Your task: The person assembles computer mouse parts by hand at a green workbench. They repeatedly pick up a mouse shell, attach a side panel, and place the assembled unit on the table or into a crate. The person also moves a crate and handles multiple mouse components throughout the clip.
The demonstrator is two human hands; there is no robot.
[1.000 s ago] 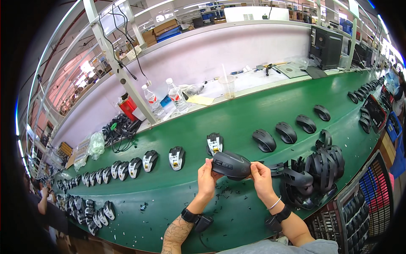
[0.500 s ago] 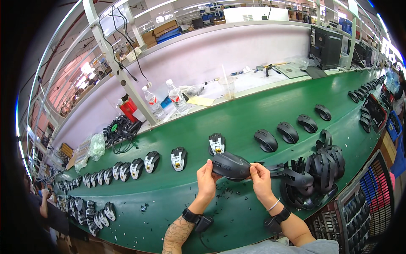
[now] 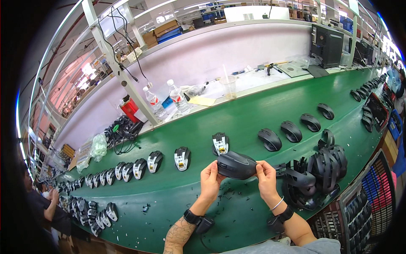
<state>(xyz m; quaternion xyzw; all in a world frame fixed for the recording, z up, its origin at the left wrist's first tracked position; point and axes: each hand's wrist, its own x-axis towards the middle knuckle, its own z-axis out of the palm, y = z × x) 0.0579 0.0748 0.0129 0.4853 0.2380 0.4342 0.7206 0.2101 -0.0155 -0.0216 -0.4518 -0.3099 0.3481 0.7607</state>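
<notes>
Between my two hands, a black computer mouse (image 3: 237,165) is held above the green work surface. My left hand (image 3: 210,179) grips its left end with thumb and fingers, and my right hand (image 3: 265,177) pinches its right end. Just beyond it lies an open mouse body (image 3: 220,144) with its pale inside showing. Another open mouse body (image 3: 182,159) sits to the left of that one. To the right, a closed black mouse (image 3: 270,139) rests on the green surface. A heap of black mouse shells (image 3: 301,180) lies close to my right hand.
Rows of open mouse bodies (image 3: 139,169) run left along the green belt (image 3: 190,127); closed mice (image 3: 311,122) run right. Small black scraps lie near my hands. Plastic crates (image 3: 330,224) stand at lower right. Bottles (image 3: 178,99) and a cup (image 3: 229,89) stand on the back ledge. Another person is at far left.
The mouse in my hands has shifted slightly right and up in view and is turned a little. The mice on the belt appear slightly further right.
</notes>
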